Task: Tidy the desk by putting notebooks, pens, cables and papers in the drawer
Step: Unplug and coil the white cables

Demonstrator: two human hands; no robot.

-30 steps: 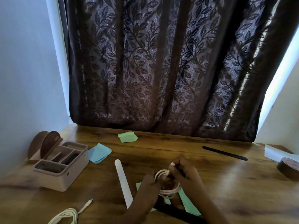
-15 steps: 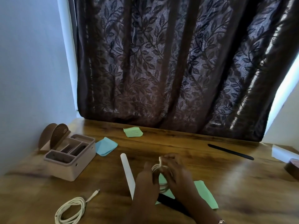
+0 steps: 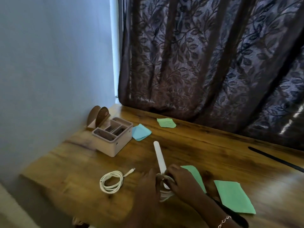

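- At the six o'clock edge of the glossy wooden desk (image 3: 205,150), my right hand (image 3: 182,181) curled its fingers round a small white cable coil (image 3: 165,194), wrist angled inward, a thin chain bracelet (image 3: 224,221) on it.
- My left hand (image 3: 146,183), blurred, gripped the coil's nine o'clock side.
- A second cable (image 3: 111,181), white and wound into a flat ring, lay at nine o'clock of my hands, apart from them.
- A smooth white rod (image 3: 159,156) ran from my knuckles toward twelve o'clock.
- Flat green papers (image 3: 233,197) lay at three o'clock; a boxy beige organiser (image 3: 113,139) stood at ten o'clock.
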